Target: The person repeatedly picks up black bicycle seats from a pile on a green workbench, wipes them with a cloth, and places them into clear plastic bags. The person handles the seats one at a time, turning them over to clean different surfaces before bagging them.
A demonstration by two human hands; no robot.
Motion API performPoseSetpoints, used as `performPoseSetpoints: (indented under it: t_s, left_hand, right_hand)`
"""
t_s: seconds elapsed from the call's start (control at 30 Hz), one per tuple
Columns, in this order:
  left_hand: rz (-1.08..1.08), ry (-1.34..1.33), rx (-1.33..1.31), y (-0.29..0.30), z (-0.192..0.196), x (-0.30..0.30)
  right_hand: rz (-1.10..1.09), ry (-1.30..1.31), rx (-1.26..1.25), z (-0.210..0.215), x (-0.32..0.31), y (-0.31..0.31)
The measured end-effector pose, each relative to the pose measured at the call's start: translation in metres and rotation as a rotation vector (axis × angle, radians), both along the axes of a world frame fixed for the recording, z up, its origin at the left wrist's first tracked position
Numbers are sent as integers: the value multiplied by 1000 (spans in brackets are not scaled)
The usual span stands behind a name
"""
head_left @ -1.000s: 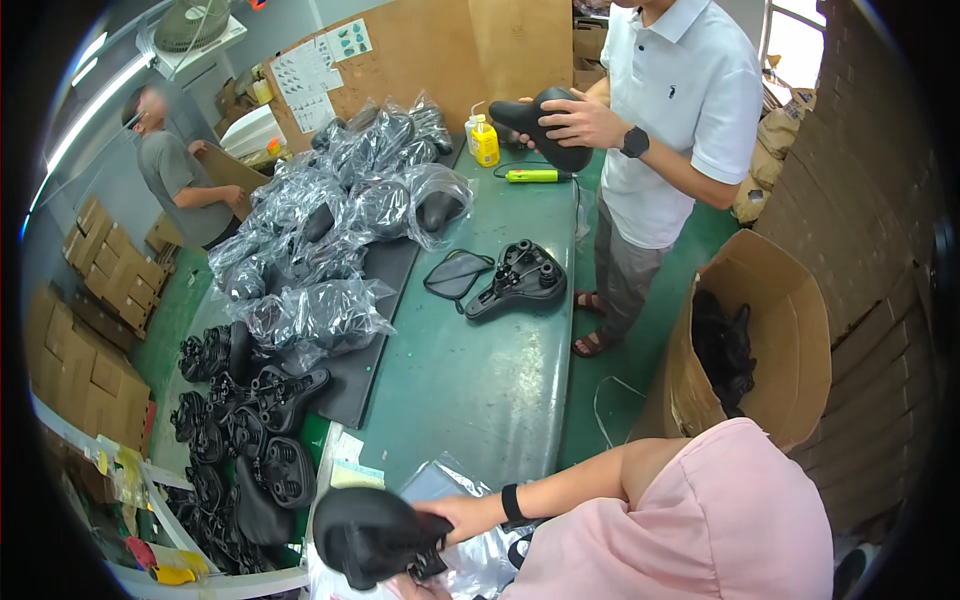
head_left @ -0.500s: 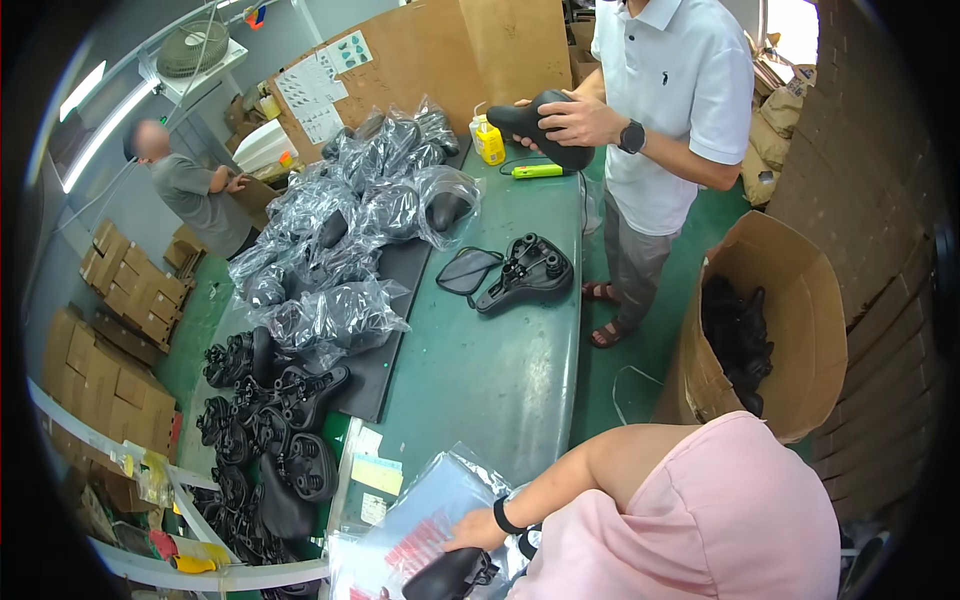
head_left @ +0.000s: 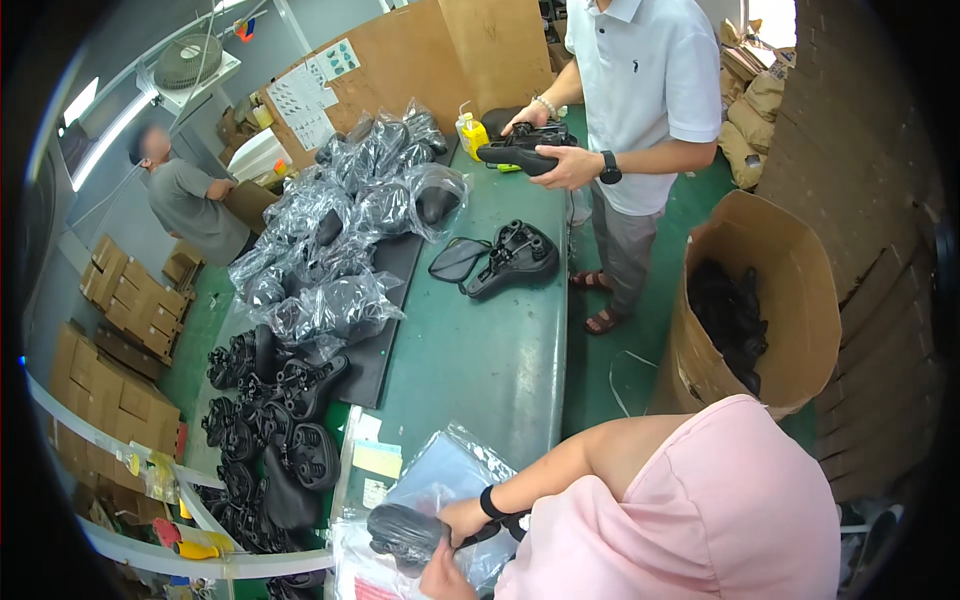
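A black bicycle saddle sits partly inside a clear plastic bag, low in the picture over the table's near end. My right hand, a black band at its wrist, is closed round the saddle's bare narrow end. Close to it, my left hand pinches the bag's edge beside the saddle. Beneath both hands lies a stack of flat clear bags, some with red print. Across the table, a co-worker in a white shirt holds another saddle with its underside up.
Bagged saddles are heaped on a dark board on the green table. Several bare saddles pile at the left. A saddle with a flat black piece lies mid-table. An open carton holds dark items at right.
My right hand has moved from the bag stack to the saddle, which now sits in a bag. My left hand has come into view. The co-worker has turned the other saddle over.
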State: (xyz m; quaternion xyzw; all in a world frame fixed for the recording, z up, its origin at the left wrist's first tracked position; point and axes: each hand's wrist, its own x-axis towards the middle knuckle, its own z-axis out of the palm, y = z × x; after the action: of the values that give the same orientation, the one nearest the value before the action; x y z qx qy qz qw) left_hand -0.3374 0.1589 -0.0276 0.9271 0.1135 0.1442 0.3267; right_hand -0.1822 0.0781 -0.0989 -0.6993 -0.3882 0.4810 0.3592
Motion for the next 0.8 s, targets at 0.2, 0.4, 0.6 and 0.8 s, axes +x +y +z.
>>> performPoseSetpoints:
  t_s: [0.2,0.4,0.6,0.8]
  left_hand:
    - [-371,-217,-14,-61,38,74]
    - [-536,-270,-105,-62,29,74]
    - [-417,28,-514,-34,28,79]
    - [140,179,-407,9,-78,64]
  right_hand:
    - [-78,-321,86,-22,-22,4]
    - [-155,-198,72,-3,13,-10]
    - [-513,300,134,44,134,-15]
    - [-836,808,650,104,379,8]
